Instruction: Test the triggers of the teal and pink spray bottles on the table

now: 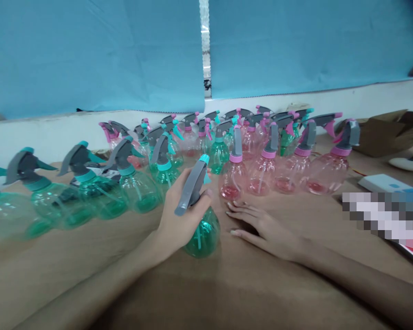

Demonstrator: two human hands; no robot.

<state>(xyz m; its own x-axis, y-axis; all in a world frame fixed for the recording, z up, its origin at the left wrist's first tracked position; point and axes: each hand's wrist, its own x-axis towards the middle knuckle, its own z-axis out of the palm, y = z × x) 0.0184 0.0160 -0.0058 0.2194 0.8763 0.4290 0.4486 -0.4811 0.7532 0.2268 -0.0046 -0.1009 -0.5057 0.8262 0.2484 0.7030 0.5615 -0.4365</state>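
My left hand (181,211) is wrapped round the neck of a green spray bottle (203,236) with a grey and teal trigger head. The bottle is near the middle of the table, its head pointing away from me. To its right, my right hand (261,227) lies on the tabletop with fingers stretched out, holding nothing. Just beyond those fingertips stands a pink spray bottle (232,181), first in a row of pink ones. Left of my left hand, a green spray bottle (139,190) ends a row of green ones.
Behind, several more pink and green spray bottles crowd together, among them a green bottle (219,153). On the right are a brown cardboard box (385,133), a white computer mouse (406,164) and a white-blue box (387,184). Blue sheeting (96,55) covers the wall behind the wooden table (248,293).
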